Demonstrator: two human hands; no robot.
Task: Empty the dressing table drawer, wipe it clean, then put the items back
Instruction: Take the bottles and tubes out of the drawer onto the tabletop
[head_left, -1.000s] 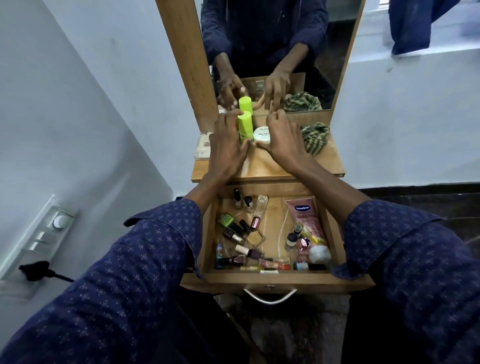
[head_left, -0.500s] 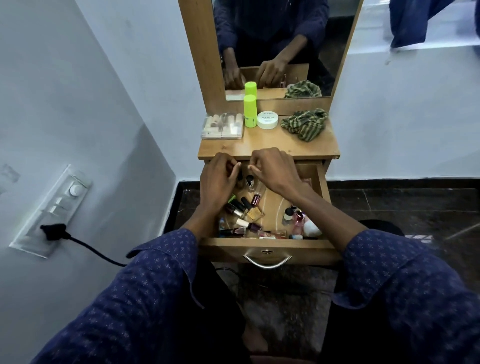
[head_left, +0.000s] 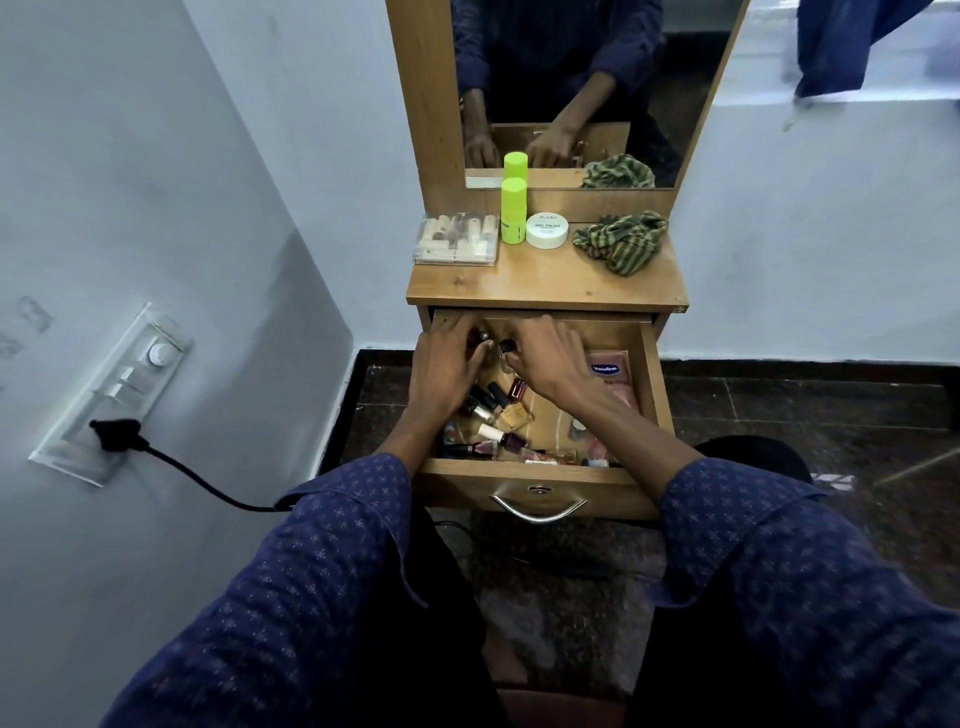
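Both your hands are deep in the open drawer (head_left: 652, 384) at frame centre: left hand (head_left: 449, 358) and right hand (head_left: 545, 358) curl over small dark-capped bottles (head_left: 493, 344), grip unclear.

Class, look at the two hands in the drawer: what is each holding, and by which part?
Both hands, left hand and right hand, reach small dark-capped bottles at the drawer's back; fingers touch the caps, but a firm hold cannot be told.
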